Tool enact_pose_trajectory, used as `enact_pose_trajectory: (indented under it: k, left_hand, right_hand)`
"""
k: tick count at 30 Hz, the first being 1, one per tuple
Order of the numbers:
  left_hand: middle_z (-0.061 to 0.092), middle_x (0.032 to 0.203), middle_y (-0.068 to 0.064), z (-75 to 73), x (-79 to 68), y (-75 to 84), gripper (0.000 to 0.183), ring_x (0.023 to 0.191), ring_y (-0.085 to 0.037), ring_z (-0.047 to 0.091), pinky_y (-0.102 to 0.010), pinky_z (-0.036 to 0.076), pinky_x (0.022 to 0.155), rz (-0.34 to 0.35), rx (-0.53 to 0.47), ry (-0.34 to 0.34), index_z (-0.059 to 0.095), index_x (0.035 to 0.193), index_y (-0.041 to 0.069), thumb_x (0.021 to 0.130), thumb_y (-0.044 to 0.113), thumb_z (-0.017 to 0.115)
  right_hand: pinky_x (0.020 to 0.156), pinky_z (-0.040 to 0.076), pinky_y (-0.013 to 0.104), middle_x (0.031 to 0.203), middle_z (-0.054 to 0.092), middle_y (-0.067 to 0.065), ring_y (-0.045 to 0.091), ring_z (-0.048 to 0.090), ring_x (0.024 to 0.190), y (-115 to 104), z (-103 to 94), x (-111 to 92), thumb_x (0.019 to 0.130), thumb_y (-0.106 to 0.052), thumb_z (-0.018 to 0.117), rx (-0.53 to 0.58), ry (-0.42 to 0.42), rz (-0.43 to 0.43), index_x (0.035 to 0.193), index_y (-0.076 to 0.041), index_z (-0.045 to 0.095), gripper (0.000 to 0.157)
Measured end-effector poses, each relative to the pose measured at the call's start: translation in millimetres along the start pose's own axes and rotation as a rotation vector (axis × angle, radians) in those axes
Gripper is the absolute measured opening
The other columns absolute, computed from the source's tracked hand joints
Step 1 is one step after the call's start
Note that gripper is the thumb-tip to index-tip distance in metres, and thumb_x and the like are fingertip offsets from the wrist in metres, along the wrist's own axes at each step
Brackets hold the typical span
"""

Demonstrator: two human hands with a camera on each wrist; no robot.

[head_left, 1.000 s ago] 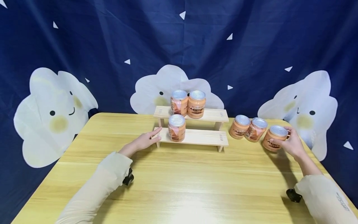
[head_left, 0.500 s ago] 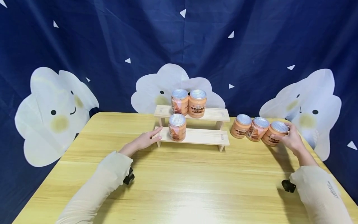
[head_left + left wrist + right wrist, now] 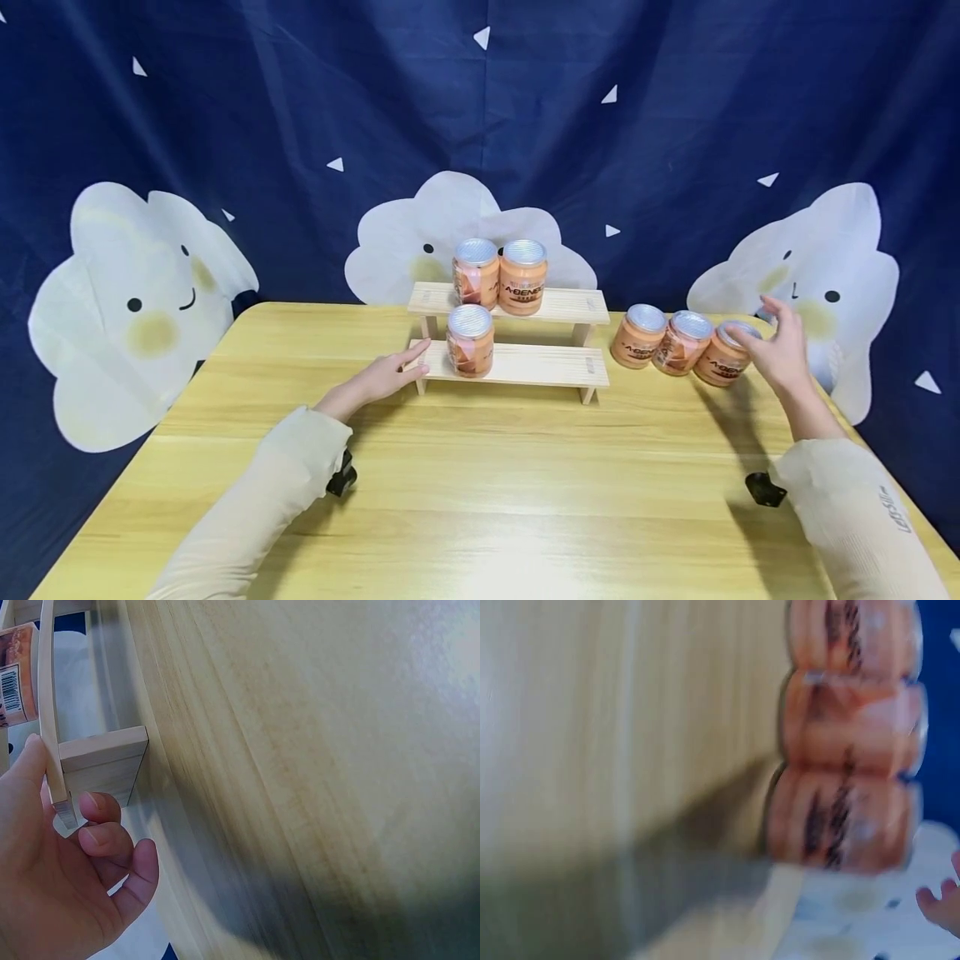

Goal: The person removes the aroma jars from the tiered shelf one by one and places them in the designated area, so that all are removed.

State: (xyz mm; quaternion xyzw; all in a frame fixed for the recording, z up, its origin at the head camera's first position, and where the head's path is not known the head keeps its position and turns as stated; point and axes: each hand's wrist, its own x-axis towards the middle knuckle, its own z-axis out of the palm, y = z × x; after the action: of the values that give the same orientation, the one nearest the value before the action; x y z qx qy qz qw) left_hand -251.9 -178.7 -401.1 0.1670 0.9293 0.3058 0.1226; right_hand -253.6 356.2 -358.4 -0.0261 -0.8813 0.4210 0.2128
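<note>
Wood table, blue curtain; left hand pinches shelf, right hand spreads by jar, perhaps touching.

A navy curtain bearing white clouds fills the upper frame behind a wood-grain table at bottom.

The head view is bright and mostly crisp, with white glare burning out the near edge of the bench and soft shadows beside both sleeves. The left wrist view is dimmer, pale glare at upper right, shadow at lower right. The right wrist view is blurred, lettering smeared on the jars, shadow spreading lower left.
</note>
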Motion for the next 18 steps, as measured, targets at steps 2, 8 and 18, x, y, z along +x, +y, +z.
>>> enact_pose_trajectory:
  k: [2, 8, 18]
  left_hand:
    - [0.028, 0.142, -0.025, -0.2, -0.1, 0.8, 0.06, 0.127, -0.045, 0.03, -0.053, 0.025, 0.104, 0.001, 0.0, -0.002, 0.021, 0.146, 0.015, 0.096, 0.038, 0.043]
    - [0.028, 0.142, -0.026, -0.2, 0.0, 1.0, 0.06, 0.127, -0.045, 0.03, -0.054, 0.025, 0.104, 0.003, 0.003, 0.0, 0.021, 0.146, 0.015, 0.096, 0.038, 0.043]
    - [0.028, 0.142, -0.026, 0.3, -0.1, 0.1, 0.06, 0.127, -0.046, 0.03, -0.054, 0.025, 0.104, 0.0, -0.003, 0.002, 0.021, 0.146, 0.016, 0.095, 0.04, 0.043]
  right_hand:
    - [0.104, 0.019, 0.048, 0.133, 0.031, 0.03, 0.04, 0.026, 0.121, -15.2, 5.8, -2.6, 0.082, -0.012, 0.062, 0.016, 0.025, -0.016, 0.138, 0.006, 0.03, 0.066]
    - [0.09, 0.027, 0.027, 0.129, 0.039, 0.024, 0.029, 0.032, 0.115, -55.7, 41.2, -15.3, 0.079, -0.005, 0.065, 0.097, -0.014, -0.141, 0.131, 0.007, 0.041, 0.058]
    - [0.096, 0.035, 0.039, 0.132, 0.039, 0.025, 0.033, 0.036, 0.121, -102.5, 108.1, -47.0, 0.078, 0.0, 0.069, 0.277, -0.304, -0.21, 0.131, 0.008, 0.038, 0.062]
